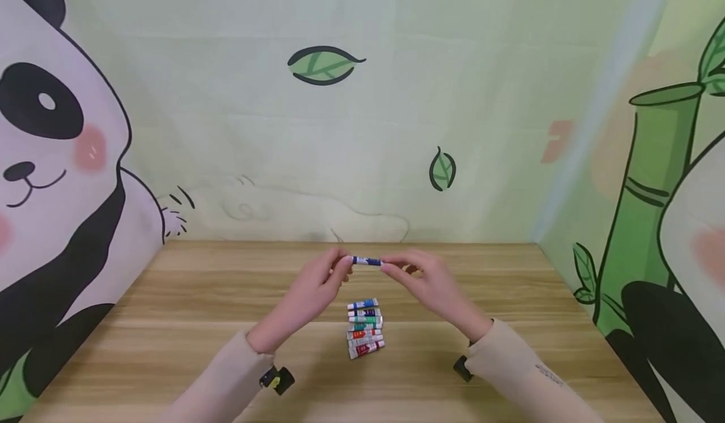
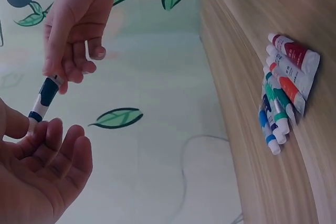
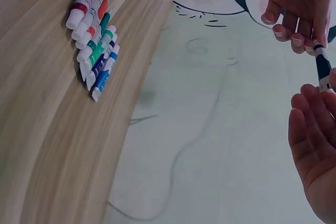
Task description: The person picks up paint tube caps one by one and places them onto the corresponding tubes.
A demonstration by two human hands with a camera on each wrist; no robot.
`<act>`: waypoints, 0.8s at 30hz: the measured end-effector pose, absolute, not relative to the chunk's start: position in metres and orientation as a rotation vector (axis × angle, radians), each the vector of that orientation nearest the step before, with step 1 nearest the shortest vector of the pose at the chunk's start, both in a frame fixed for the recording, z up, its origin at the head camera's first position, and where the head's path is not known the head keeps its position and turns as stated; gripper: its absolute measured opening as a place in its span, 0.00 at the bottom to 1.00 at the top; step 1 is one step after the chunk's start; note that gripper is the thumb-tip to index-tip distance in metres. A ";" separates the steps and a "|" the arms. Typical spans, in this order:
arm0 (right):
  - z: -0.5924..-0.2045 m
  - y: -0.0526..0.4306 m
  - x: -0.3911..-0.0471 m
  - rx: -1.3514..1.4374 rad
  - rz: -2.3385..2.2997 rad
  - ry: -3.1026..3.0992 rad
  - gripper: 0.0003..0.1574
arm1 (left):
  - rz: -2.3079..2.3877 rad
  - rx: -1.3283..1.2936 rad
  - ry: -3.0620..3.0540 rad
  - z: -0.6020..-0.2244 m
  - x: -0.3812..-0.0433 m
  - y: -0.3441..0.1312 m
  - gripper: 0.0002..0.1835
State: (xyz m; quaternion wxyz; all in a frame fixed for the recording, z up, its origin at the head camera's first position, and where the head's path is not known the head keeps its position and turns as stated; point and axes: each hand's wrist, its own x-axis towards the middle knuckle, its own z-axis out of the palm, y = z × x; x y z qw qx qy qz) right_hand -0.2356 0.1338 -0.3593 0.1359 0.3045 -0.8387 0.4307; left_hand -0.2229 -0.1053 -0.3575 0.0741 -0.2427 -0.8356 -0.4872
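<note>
Between my two hands, above the far part of the table, a dark blue paint tube point(image 1: 367, 261) is held level. My left hand point(image 1: 318, 279) pinches its white cap end between thumb and forefinger, as the left wrist view shows. The opposite, flat end is pinched by the thumb and fingers of my right hand point(image 1: 426, 279). In the right wrist view the dark blue tube point(image 3: 323, 67) spans the gap between both sets of fingertips. Nearer to me on the table lies a column of several paint tubes point(image 1: 365, 333) in blue, green, orange and dark red, side by side and partly overlapping.
The wooden table point(image 1: 226, 303) ends at a backdrop point(image 1: 362, 127) printed with pandas, leaves and bamboo. Dark wrist devices point(image 1: 277, 379) sit at both sleeve cuffs, left and right of the tube column.
</note>
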 end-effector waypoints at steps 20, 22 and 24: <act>-0.427 0.112 -0.315 0.348 1.824 -2.769 0.19 | -1.610 -0.513 -2.748 -0.433 -0.303 -0.106 0.10; -0.434 0.110 -0.319 0.338 1.794 -2.809 0.20 | -1.621 -0.472 -2.772 -0.440 -0.306 -0.106 0.11; -0.440 0.108 -0.322 0.332 1.770 -2.841 0.20 | -1.609 -0.449 -2.796 -0.446 -0.310 -0.107 0.11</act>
